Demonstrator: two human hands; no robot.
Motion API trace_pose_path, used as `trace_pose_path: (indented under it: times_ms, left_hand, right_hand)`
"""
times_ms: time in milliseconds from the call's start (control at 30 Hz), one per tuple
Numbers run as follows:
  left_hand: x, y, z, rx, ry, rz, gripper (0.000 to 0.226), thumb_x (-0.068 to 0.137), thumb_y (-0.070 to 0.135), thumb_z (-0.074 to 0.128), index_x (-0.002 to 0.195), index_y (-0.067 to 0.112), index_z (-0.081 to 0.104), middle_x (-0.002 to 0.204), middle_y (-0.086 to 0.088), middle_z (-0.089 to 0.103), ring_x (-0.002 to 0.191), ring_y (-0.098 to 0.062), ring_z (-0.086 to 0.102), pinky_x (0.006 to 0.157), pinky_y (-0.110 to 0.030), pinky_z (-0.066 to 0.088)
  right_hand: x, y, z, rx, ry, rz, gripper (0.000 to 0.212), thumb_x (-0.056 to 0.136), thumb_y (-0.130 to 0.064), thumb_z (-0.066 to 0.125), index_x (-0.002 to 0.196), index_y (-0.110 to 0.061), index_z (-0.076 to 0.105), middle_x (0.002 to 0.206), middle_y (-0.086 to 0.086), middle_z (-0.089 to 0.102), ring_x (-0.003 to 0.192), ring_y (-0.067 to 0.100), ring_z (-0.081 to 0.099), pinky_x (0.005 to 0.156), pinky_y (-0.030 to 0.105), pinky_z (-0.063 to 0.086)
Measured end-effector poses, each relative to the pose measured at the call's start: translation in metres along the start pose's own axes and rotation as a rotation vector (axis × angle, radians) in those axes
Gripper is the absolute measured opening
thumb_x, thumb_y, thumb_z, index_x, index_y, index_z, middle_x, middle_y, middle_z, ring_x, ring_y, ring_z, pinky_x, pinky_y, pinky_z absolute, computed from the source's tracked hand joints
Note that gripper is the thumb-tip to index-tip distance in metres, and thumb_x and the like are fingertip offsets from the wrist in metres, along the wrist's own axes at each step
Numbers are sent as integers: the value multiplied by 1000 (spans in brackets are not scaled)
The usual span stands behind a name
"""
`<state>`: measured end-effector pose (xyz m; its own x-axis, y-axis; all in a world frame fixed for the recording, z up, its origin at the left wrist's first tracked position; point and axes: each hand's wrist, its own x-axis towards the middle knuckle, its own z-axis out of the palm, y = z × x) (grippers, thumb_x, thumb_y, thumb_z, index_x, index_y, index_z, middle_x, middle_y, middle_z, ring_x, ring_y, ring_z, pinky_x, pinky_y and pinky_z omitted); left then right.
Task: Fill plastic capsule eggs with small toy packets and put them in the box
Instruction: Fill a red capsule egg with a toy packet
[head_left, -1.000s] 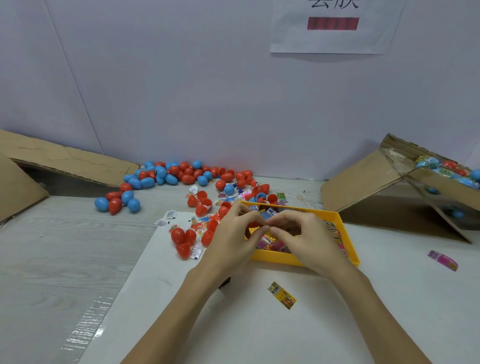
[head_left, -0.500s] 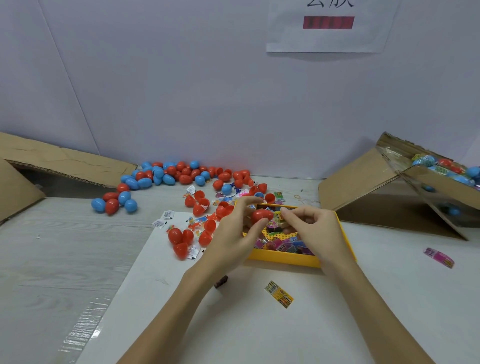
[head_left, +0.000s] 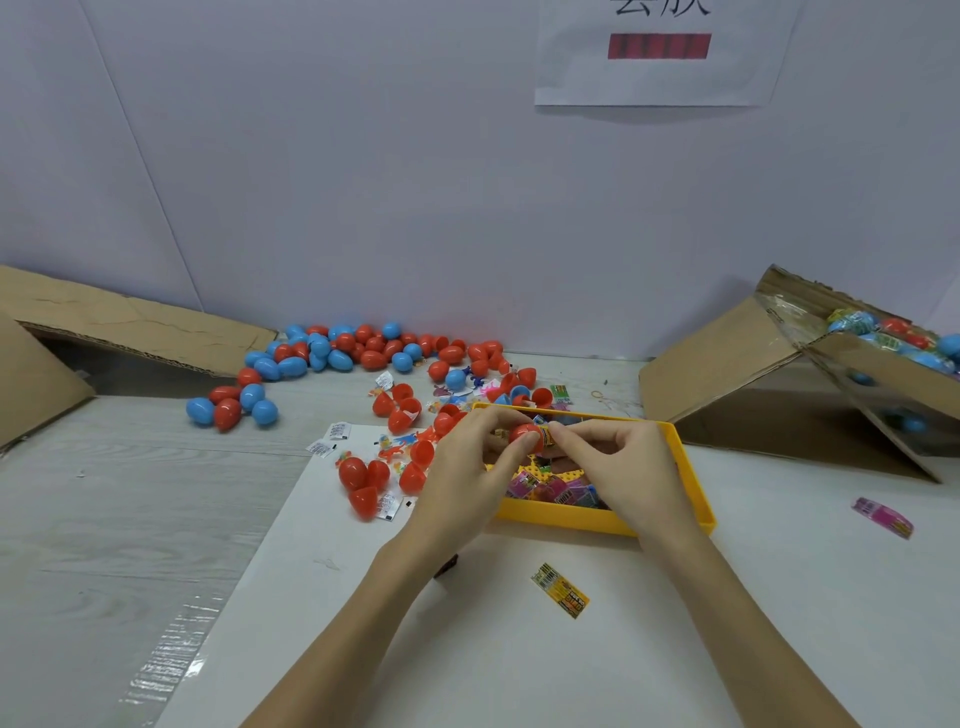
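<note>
Left hand (head_left: 462, 467) pinches red egg half (head_left: 523, 433) above yellow tray (head_left: 693, 483); right hand (head_left: 618, 462) pinches packet (head_left: 546, 435) at its mouth; push fully inside before capping.

A: What is worn on the arms?
B: Nothing; both forearms are bare up to the picture's lower edge.
A: And the left hand (head_left: 470, 473) and right hand (head_left: 618, 467)?
B: Bare, with short nails.
</note>
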<state>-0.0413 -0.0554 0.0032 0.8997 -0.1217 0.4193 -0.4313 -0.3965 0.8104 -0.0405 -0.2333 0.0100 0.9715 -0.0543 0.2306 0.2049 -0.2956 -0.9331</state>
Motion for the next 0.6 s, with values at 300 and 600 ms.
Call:
trace_pose_path:
  times_ms: [300,600]
  left_hand:
    - [3,1,-3,-228,24,-126,31,97,22,69,127,18,70,120,-6,69,96,-15,73,86,-35,62]
    - [5,0,-2,-243,-15,-149,33,99,17,65,131,27,64,122,-5,68,100,-9,71,79,-20,58]
  right_hand:
    - [3,2,0,254,-60,132,22,87,-19,82,108,-23,77,97,-8,80,96,8,76,75,22,61]
    - [0,-6,1,136,-33,-14,24,90,-17,79,108,-32,75,103,-16,76,101,-3,70,83,22,60]
